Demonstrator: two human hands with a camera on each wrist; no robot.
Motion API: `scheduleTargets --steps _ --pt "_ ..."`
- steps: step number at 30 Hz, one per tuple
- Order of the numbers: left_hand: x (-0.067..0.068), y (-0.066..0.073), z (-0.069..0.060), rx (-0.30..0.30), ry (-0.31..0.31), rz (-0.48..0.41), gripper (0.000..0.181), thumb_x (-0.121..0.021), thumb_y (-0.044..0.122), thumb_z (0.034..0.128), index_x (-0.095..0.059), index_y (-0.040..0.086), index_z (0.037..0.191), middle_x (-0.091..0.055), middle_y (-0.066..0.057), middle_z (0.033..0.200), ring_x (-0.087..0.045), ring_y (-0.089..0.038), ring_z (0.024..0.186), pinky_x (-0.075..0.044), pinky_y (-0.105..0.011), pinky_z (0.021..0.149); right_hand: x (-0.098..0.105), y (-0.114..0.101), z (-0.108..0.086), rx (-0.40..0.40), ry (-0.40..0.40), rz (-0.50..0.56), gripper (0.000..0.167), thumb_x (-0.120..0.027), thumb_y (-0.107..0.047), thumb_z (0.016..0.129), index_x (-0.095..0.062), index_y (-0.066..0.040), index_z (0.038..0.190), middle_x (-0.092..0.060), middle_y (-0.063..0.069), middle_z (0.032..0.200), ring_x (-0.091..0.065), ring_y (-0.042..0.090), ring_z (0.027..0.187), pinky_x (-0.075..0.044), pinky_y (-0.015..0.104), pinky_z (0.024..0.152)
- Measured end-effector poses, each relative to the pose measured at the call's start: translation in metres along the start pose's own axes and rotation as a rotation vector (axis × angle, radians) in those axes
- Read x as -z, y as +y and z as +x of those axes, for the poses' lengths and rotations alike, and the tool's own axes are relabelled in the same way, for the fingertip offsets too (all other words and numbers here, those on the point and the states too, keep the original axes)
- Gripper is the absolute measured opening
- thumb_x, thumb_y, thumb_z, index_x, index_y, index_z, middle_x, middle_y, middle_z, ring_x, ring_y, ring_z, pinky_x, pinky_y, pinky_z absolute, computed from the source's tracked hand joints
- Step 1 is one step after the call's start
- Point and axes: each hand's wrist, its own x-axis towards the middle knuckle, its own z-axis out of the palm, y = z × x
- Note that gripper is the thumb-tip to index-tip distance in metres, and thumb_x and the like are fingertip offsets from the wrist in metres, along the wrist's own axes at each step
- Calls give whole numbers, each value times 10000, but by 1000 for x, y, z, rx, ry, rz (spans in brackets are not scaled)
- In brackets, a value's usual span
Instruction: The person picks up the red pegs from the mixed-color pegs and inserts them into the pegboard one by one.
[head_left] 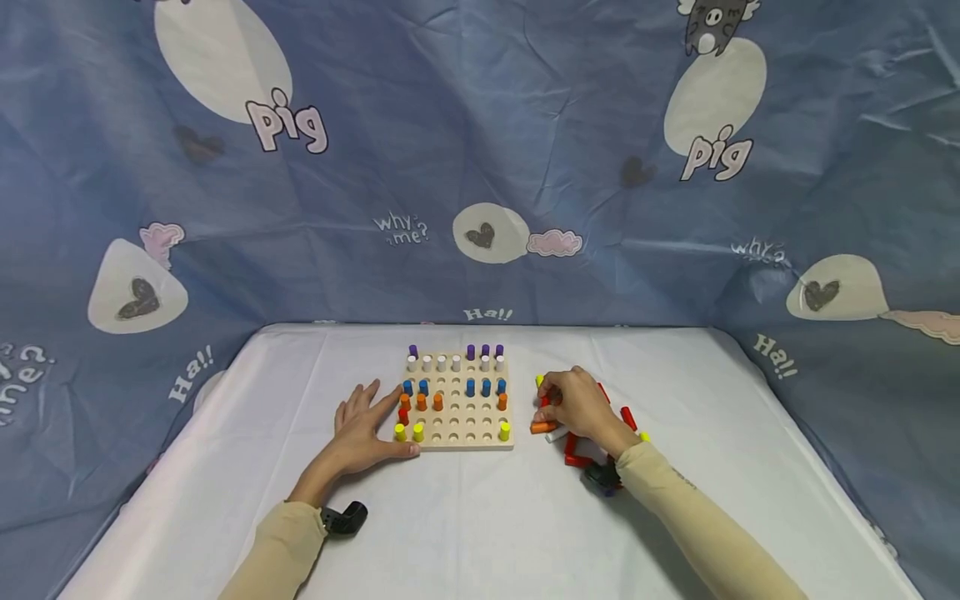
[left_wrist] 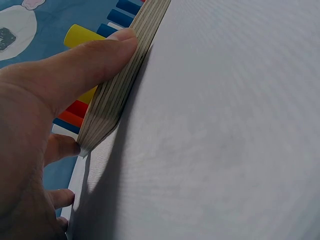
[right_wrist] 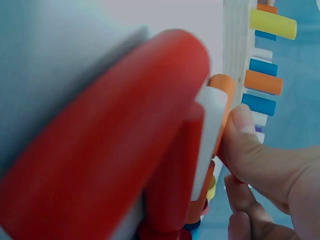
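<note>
A wooden pegboard (head_left: pixel 471 445) bears rows of purple, white, blue, orange, red and yellow pegs, with bare holes among them. My left hand (head_left: pixel 360 435) lies at its left side, fingers spread and fairly straight. Its thumb (left_wrist: pixel 107 55) rests against the board's front edge, and the index finger touches the left edge. To the right of the board, my right hand (head_left: pixel 581 407) pinches a red peg (head_left: pixel 544 402) between thumb and fingers, low over the loose pegs. Most of that peg is hidden by the hand in the right wrist view.
Loose red, white, orange and yellow pegs lie around and under the right hand, among them an orange peg (head_left: pixel 543 427) and a red peg (head_left: pixel 628 417). A white cloth covers the table (head_left: pixel 465 525). Behind it hangs a blue printed curtain (head_left: pixel 360 283).
</note>
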Motion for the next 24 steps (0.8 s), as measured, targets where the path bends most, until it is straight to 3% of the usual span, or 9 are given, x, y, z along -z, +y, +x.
scheduleTargets --steps 5,10,16,24 --pt "-1 -1 -1 0 -5 7 1159 -904 573 748 -357 120 1663 -98 -296 1740 51 -562 1594 70 -737 1218 1 -1 -1 19 3 29 137 -904 -97 834 -830 -86 949 -794 10 888 -649 186 840 -509 391 837" --pt "-1 -4 -2 7 -1 12 1158 -905 577 748 -359 122 1663 -99 -295 1740 49 -562 1595 67 -734 1221 2 -4 1 65 4 62 81 -825 -33 899 -849 -66 970 -815 42 949 -723 169 821 -588 377 764" --pt "-2 -5 -4 10 6 14 1165 -909 576 744 -359 116 1661 -101 -301 1736 48 -564 1592 65 -736 1219 4 -15 7 68 55 35 45 -807 -115 934 -837 -88 913 -811 19 900 -619 171 806 -503 405 834" --pt "-2 -2 -2 -1 12 1 1165 -902 586 742 -357 126 1664 -98 -288 1743 59 -551 1598 79 -726 1224 10 -37 19 40 81 62 109 -732 -201 1006 -802 -130 962 -767 30 867 -516 155 779 -417 354 763"
